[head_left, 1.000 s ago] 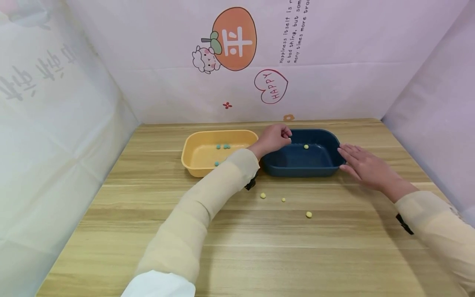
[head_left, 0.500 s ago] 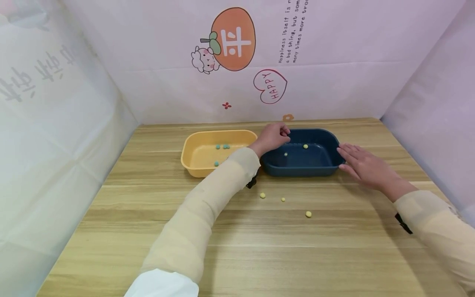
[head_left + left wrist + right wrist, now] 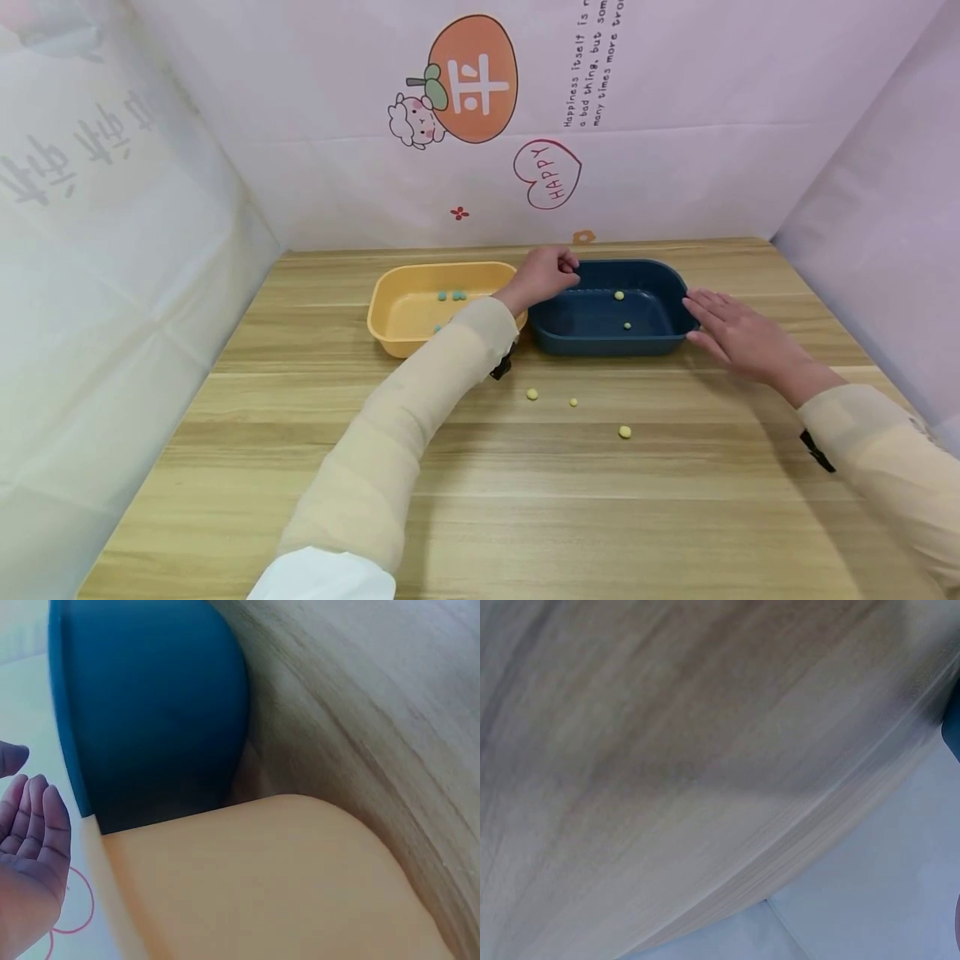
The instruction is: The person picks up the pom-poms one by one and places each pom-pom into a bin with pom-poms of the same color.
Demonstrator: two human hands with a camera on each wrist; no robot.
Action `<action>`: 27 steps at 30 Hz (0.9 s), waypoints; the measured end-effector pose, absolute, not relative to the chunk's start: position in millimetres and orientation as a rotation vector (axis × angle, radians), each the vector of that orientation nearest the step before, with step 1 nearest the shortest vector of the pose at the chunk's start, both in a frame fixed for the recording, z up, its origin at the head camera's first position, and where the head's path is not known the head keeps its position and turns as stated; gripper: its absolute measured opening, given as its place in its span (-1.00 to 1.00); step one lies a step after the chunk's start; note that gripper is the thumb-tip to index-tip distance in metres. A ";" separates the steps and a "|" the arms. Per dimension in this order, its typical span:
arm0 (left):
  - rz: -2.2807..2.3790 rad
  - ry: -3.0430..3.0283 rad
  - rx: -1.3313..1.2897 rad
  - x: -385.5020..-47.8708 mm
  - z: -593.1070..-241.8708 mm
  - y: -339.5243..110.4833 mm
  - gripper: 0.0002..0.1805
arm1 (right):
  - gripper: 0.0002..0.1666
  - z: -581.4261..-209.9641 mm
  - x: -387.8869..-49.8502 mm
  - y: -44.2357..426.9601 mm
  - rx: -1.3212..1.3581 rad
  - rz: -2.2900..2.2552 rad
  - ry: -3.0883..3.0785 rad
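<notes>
My left hand [image 3: 542, 277] hovers over the left end of the dark blue tray [image 3: 607, 346], its fingers loosely bent and nothing visible between them. In the left wrist view, the thumb of the left hand [image 3: 34, 862] stands apart from the fingertips. Inside the blue tray lie a yellow ball [image 3: 618, 296] and a smaller ball [image 3: 627, 326]. My right hand [image 3: 738, 337] has straight fingers resting against the tray's right end. Left of it, the yellow tray [image 3: 378, 317] contains several teal balls [image 3: 458, 296], partly hidden by the left sleeve.
Three yellow balls lie on the wooden table [image 3: 525, 517] in front of the trays: a left one [image 3: 532, 394], a small middle one [image 3: 573, 402] and a right one [image 3: 625, 432]. Printed white cloth [image 3: 337, 167] walls the table at the back and sides.
A small ball has dropped from my left hand into the blue tray and rolled right across its floor. The left hand has drawn slightly left; the right hand has stayed put.
</notes>
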State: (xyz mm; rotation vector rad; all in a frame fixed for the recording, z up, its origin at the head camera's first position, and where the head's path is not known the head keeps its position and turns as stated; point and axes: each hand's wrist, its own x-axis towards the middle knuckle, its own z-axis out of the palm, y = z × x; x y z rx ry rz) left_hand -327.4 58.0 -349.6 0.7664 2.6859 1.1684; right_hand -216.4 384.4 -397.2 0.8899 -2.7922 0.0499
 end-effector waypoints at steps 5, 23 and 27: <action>1.202 2.649 0.775 -323.8 -344.3 55.7 -0.72 | -0.31 -395.7 -215.8 383.8 0.879 0.050 -2.811; 1.230 2.578 0.930 -300.3 -324.6 36.6 -0.80 | -0.32 -394.1 -216.5 383.8 0.896 0.045 -2.800; 1.278 2.556 0.968 -293.5 -323.0 27.4 -0.81 | -0.32 -393.3 -215.9 382.8 0.901 0.047 -2.794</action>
